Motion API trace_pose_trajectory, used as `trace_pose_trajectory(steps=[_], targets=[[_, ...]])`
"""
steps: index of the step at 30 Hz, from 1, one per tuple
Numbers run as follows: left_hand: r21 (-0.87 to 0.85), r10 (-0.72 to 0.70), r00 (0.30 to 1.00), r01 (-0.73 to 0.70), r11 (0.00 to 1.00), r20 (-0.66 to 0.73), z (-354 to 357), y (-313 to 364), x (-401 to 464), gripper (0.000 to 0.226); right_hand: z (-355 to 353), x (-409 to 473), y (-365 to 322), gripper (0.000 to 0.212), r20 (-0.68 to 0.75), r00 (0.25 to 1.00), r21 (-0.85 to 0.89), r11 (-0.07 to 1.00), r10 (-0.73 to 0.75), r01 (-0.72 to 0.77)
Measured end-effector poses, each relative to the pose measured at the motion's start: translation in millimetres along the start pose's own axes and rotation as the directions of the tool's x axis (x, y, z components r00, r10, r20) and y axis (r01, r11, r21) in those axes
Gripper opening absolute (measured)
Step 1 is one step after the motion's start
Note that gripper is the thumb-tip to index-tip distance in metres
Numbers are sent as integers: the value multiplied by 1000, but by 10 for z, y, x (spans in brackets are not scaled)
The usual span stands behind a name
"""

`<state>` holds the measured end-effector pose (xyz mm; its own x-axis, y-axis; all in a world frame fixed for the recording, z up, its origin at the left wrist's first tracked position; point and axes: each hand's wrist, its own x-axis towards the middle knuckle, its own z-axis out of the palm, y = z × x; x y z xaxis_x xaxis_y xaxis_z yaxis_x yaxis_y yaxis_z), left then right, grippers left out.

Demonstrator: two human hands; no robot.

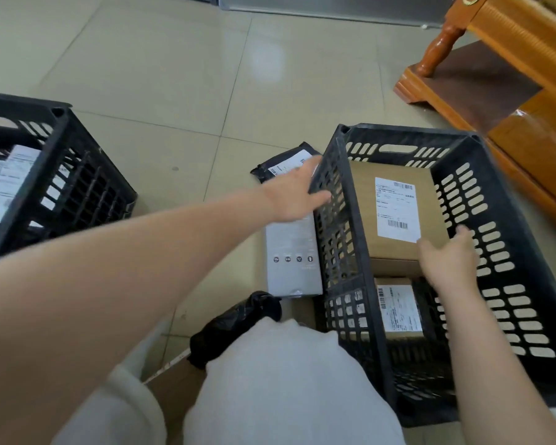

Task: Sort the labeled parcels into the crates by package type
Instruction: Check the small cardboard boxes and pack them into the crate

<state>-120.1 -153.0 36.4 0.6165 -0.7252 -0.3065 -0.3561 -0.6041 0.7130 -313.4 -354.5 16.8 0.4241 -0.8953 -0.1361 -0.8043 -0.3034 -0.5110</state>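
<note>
My right hand (pixel 446 261) rests spread fingers on the cardboard box (pixel 395 210) in the right crate (pixel 507 220); left hand (pixel 294 195), fingers spread, reaches the grey box (pixel 292 261) on the floor. I'd grip its long sides squarely.

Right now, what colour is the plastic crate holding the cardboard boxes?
Black slotted plastic crate, clearest in the head view.

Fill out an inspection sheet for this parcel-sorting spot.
Surface: beige tiled floor.
Job's things: right crate holds two labeled cardboard boxes; left crate holds white-labeled parcels; grey box and black mailer lie on the floor between.
Clutter: black bag near the knee.
Hands: left hand open against the right crate's wall; right hand open on the upper box.
Cables: nothing seen.
Surroundings: wooden furniture.
</note>
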Motion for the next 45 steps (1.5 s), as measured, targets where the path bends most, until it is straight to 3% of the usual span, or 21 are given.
trace_pose_trajectory(steps=[6,13,16,20,24,27,29,30,32,35,38,42,45], targets=[[184,-69,997,76,980,-42,-717,-454,-88,71,-82,-170,-887,63,-60,961,119,954,-271,277],[195,-197,978,206,959,-66,-871,-1099,-285,66,582,-432,-1522,59,148,830,208,838,-537,505],[241,-251,968,247,939,-13,-862,-1309,-331,66,1028,-474,-1454,62,345,788,193,861,-509,471],[220,-298,953,280,934,49,-739,-1595,-432,61,1510,-595,-1140,67,626,710,41,923,-322,382],[231,-346,917,299,926,200,-425,-1877,-713,58,1791,-857,-867,61,810,516,83,926,-278,369],[241,-415,832,346,907,367,-128,-2086,-958,62,1853,-1110,-744,65,937,239,162,922,-255,351],[248,-471,752,401,882,461,30,-2214,-1087,64,1858,-1165,-695,84,987,44,114,876,-152,468],[242,-495,713,434,868,496,87,-2267,-1154,64,1857,-1157,-680,90,996,-7,76,824,-88,562],[241,-508,659,457,856,555,188,-2388,-1258,64,1861,-1123,-651,88,999,2,21,647,-34,762],[293,-497,592,411,863,634,305,-2483,-1394,63,1929,-1122,-590,46,988,64,21,528,-141,849],[275,-454,570,375,885,685,443,-2519,-1487,67,1953,-1109,-558,27,939,210,-16,576,-272,817],[207,-385,647,336,919,658,593,-2573,-1531,79,1936,-1054,-587,21,819,417,-3,724,-395,690],[228,-362,681,282,932,637,661,-2563,-1508,68,1936,-1043,-602,18,744,532,31,817,-403,576]])
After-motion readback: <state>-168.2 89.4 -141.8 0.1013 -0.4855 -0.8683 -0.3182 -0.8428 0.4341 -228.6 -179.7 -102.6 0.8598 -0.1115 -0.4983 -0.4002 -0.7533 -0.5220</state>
